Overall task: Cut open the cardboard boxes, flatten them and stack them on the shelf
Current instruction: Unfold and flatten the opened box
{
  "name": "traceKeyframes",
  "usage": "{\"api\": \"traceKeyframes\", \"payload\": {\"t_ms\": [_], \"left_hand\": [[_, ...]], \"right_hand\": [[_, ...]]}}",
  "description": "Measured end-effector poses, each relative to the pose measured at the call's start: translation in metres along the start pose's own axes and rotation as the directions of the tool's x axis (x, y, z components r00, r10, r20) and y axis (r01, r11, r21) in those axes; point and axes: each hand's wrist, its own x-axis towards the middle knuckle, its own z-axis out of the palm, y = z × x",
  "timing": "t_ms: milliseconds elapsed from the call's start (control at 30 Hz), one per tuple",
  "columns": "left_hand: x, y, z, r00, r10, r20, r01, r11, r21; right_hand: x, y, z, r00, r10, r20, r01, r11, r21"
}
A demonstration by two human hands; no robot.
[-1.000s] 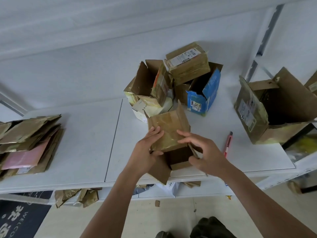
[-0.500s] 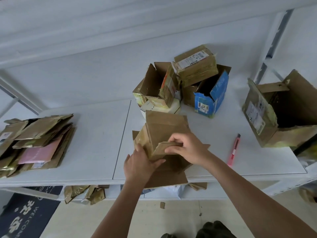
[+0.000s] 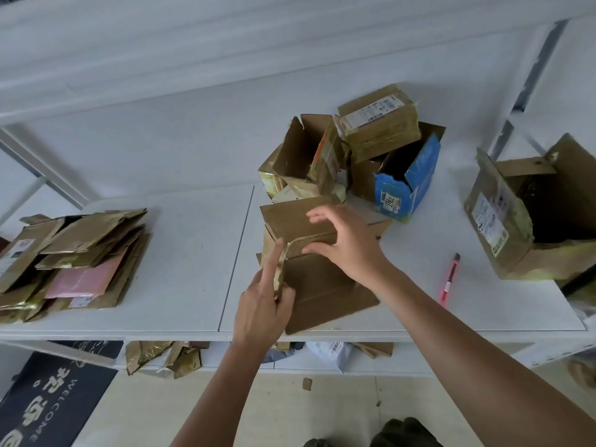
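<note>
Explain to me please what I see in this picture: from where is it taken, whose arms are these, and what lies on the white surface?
No machine here: a person wears a camera on the head, looking down at their own hands. The left hand pinches the edge of a brown box being pressed flat on the white shelf; the right hand rests open on top of it. At the left lies a pile of flattened cardboard. Behind stand several opened boxes, one a blue box. A red cutter lies at the right, untouched.

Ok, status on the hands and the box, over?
Both hands on the box: left hand pinching its taped edge, right hand pressing the top. Box half collapsed on the shelf. Cutter lying idle, nothing in the way.
</note>
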Motion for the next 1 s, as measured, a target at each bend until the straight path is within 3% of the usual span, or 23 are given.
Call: {"api": "traceKeyframes", "payload": {"t_ms": [100, 200, 267, 333, 533, 600, 700, 733, 800, 833, 900, 1000], "left_hand": [[0.010, 0.002, -0.001, 1.000, -0.003, -0.025, 0.003, 1.000, -0.024], [0.014, -0.002, -0.001, 0.996, -0.090, -0.022, 0.086, 0.988, -0.129], [0.014, -0.003, -0.001, 0.993, -0.118, -0.010, 0.115, 0.977, -0.181], [0.013, -0.004, 0.000, 0.991, -0.137, 0.007, 0.135, 0.966, -0.221], [0.005, -0.014, -0.003, 0.965, -0.218, 0.144, 0.258, 0.889, -0.378], [-0.002, -0.023, -0.010, 0.933, -0.300, 0.198, 0.359, 0.768, -0.530], [-0.012, -0.049, -0.023, 0.827, -0.482, 0.289, 0.515, 0.448, -0.730], [-0.017, -0.059, -0.026, 0.770, -0.526, 0.362, 0.574, 0.321, -0.754], [-0.027, -0.075, -0.025, 0.631, -0.579, 0.516, 0.684, 0.102, -0.722], [-0.032, -0.080, -0.020, 0.562, -0.607, 0.562, 0.747, 0.080, -0.660], [-0.043, -0.088, -0.005, 0.474, -0.658, 0.586, 0.866, 0.228, -0.445], [-0.054, -0.092, 0.021, 0.458, -0.736, 0.499, 0.888, 0.403, -0.221]], "right_hand": [[-0.014, 0.011, -0.005, 0.974, 0.016, -0.228, -0.028, 0.999, -0.047], [-0.045, 0.030, -0.003, 0.897, 0.251, -0.365, -0.227, 0.968, 0.108], [-0.060, 0.040, 0.001, 0.844, 0.467, -0.262, -0.414, 0.879, 0.236], [-0.063, 0.050, 0.006, 0.802, 0.582, -0.136, -0.544, 0.805, 0.237], [-0.056, 0.072, 0.001, 0.840, 0.541, -0.040, -0.527, 0.831, 0.177], [-0.059, 0.077, -0.009, 0.859, 0.510, 0.030, -0.511, 0.854, 0.095], [-0.070, 0.082, -0.028, 0.886, 0.396, 0.240, -0.409, 0.912, 0.007], [-0.074, 0.083, -0.031, 0.864, 0.365, 0.347, -0.372, 0.927, -0.047], [-0.083, 0.083, -0.027, 0.751, 0.368, 0.548, -0.325, 0.929, -0.178], [-0.088, 0.083, -0.020, 0.690, 0.390, 0.610, -0.301, 0.921, -0.248], [-0.099, 0.080, -0.002, 0.578, 0.435, 0.690, -0.238, 0.899, -0.367], [-0.100, 0.076, 0.017, 0.501, 0.508, 0.700, -0.263, 0.860, -0.436]]}}
